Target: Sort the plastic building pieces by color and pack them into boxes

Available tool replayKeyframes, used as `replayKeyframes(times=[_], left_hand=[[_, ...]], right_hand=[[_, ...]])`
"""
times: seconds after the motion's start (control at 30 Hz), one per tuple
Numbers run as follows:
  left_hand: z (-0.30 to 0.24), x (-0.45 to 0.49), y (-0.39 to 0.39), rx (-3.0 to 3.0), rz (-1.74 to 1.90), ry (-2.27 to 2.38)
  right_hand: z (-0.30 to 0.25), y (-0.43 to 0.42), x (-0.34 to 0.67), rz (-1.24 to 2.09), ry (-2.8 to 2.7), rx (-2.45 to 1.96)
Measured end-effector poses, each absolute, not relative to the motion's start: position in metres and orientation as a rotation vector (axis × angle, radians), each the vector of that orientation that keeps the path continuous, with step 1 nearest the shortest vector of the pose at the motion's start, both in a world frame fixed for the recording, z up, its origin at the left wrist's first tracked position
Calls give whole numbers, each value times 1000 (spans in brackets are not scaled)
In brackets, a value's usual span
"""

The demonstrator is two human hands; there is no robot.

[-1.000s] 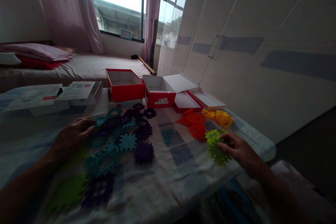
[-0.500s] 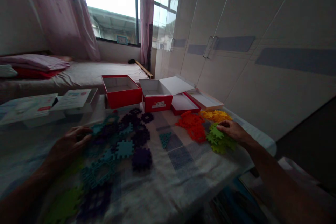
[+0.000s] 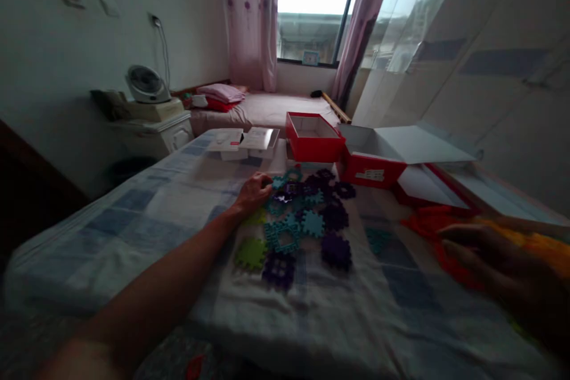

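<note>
Several toothed plastic tiles in teal, purple and green (image 3: 303, 222) lie spread on a checked cloth (image 3: 146, 208). My left hand (image 3: 253, 191) rests on the far left edge of that spread, fingers curled down onto the teal and purple pieces. Close to the camera at the right, my right hand (image 3: 490, 261) is dark and blurred, fingers reaching left over red tiles (image 3: 427, 222). Orange-yellow tiles (image 3: 541, 246) lie just behind it. Whether the right hand holds anything is unclear.
Two open red boxes (image 3: 314, 136) (image 3: 369, 163) with white lids (image 3: 423, 145) stand at the back of the cloth, beside white booklets (image 3: 244, 141). A cabinet with a small fan (image 3: 145, 84) stands left. A bed with pillows (image 3: 222, 94) lies under the window; wardrobe doors (image 3: 490, 71) run along the right.
The view has swung left and pulled back, showing the cabinet and fan. My right hand has left the green tiles and come near the camera over the red ones. My left hand stays on the teal pieces.
</note>
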State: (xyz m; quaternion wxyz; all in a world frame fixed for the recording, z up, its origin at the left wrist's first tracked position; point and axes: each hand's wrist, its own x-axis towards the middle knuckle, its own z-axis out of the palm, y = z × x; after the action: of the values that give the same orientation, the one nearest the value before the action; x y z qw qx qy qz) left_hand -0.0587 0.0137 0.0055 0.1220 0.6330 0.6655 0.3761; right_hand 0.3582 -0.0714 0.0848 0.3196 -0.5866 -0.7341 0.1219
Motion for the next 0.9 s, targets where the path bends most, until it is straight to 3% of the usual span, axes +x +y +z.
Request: replayKeyframes(times=[0.2,0.37,0.6,0.9], left_hand=[[4,-62,17,1722,1221,1869],[3,-67,21,1511,1347,1829],[2,-69,19,1255,1514,1713],[-1,-69,27,1096,1584,1650]], right_hand=[[76,-85,209,623,-2420,-1006],[62,-93,134,412,-2653,-763],[36,-94,106,224,-2764,-762],[53,-75,102,543,-2672,-794]])
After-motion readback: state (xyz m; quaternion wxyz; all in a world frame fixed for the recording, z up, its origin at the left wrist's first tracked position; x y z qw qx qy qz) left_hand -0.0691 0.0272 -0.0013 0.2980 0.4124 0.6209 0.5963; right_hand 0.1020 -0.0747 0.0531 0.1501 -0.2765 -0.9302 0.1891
